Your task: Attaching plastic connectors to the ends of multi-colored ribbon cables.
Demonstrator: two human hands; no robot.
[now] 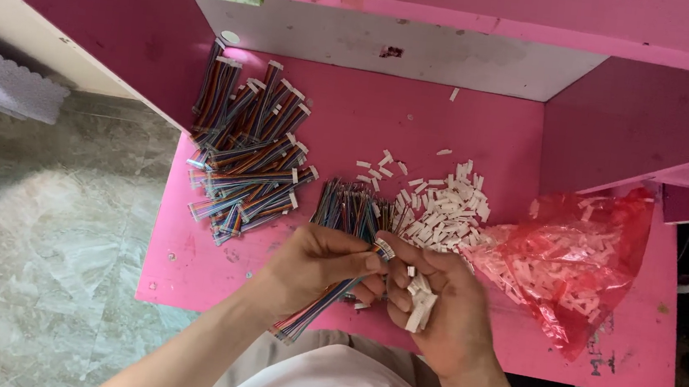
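Note:
My left hand [316, 268] grips a flat multicoloured ribbon cable [309, 314] near its upper end, the rest trailing down toward my lap. My right hand [443, 304] cups several small white plastic connector housings [420, 302] in its palm, and its thumb and forefinger meet the cable's tip beside my left thumb. Both hands hover over the front of a pink desk [352, 110]. Just beyond them lies a small bundle of loose ribbon cables [352, 207].
A large pile of finished ribbon cables with white ends [247, 155] lies at the desk's left. Loose white connectors [444, 207] are heaped in the middle. A red plastic bag [578, 258] with more connectors lies at the right. Pink walls enclose the desk; tiled floor is left.

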